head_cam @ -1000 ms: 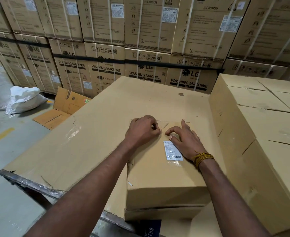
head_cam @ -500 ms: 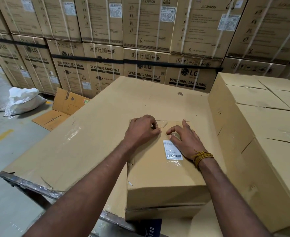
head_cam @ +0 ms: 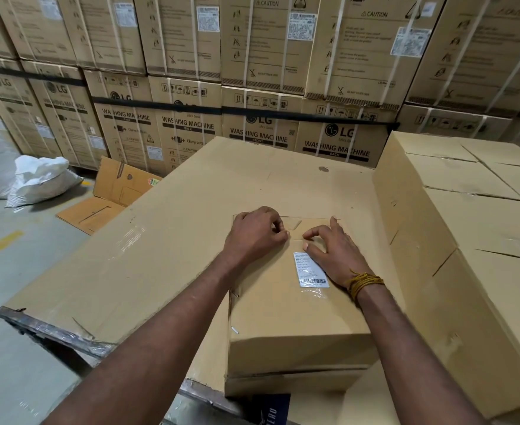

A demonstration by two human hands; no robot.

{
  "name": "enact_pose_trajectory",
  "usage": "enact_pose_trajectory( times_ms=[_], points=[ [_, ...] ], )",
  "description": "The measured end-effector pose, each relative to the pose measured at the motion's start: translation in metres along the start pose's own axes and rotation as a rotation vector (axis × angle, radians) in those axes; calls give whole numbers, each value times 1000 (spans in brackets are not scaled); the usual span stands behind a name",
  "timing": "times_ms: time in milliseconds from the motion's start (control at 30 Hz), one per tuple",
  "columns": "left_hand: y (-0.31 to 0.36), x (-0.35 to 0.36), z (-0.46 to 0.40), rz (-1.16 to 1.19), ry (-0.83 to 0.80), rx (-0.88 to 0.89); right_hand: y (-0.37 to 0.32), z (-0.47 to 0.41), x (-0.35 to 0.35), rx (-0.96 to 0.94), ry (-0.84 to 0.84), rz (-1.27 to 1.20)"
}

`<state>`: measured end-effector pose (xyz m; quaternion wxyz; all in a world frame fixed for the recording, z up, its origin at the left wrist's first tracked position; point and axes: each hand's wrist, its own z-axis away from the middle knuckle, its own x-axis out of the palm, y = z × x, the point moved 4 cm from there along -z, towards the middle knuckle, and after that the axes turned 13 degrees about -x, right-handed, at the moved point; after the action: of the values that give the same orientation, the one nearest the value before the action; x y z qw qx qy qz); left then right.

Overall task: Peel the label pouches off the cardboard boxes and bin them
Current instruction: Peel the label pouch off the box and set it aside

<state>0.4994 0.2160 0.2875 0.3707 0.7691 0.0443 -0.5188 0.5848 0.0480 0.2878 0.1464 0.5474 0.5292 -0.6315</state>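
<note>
Peeling looks barely begun, judging by how things lie. The clear label pouch (head_cam: 309,265) sits flat on top of the small cardboard box (head_cam: 295,308), its white printed slip and barcode showing through the plastic, and no corner of it is plainly lifted. That box rests on a big flat sheet of cardboard (head_cam: 160,240) that serves as the tabletop, just beside a taller stack of plain boxes (head_cam: 467,216) on the person's right. No bin shows in the head view; two white sacks (head_cam: 38,176) lie on the floor well off to the left, and whether they take the waste I cannot tell. So what is left seems to be nearly all of it: free an edge, strip the pouch, carry it off, then go on to any other boxes that carry pouches.

Both forearms reach forward and meet over the far half of the box top. The left hand (head_cam: 254,237) lies knuckles up with fingers curled under, fingertips down on the cardboard by the pouch's upper edge; whether its grip has caught any film I cannot tell. The right hand (head_cam: 332,250) is arched, thumb and bent forefinger drawn close in a narrow picking grip at the pouch's top corner, the heel of the hand resting beside the slip. A yellow thread band (head_cam: 364,282) circles that wrist.
</note>
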Motion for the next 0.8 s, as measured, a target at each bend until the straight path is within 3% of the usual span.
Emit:
enact_pose_trajectory(
  times_ms=[500, 800],
  points=[
    [0, 1, -1, -12, -4, -10, 8, 0, 2, -95, 173, -88],
    [1, 1, -1, -20, -2, 2, 1, -11, 1, -138, 204, 78]
  ],
)
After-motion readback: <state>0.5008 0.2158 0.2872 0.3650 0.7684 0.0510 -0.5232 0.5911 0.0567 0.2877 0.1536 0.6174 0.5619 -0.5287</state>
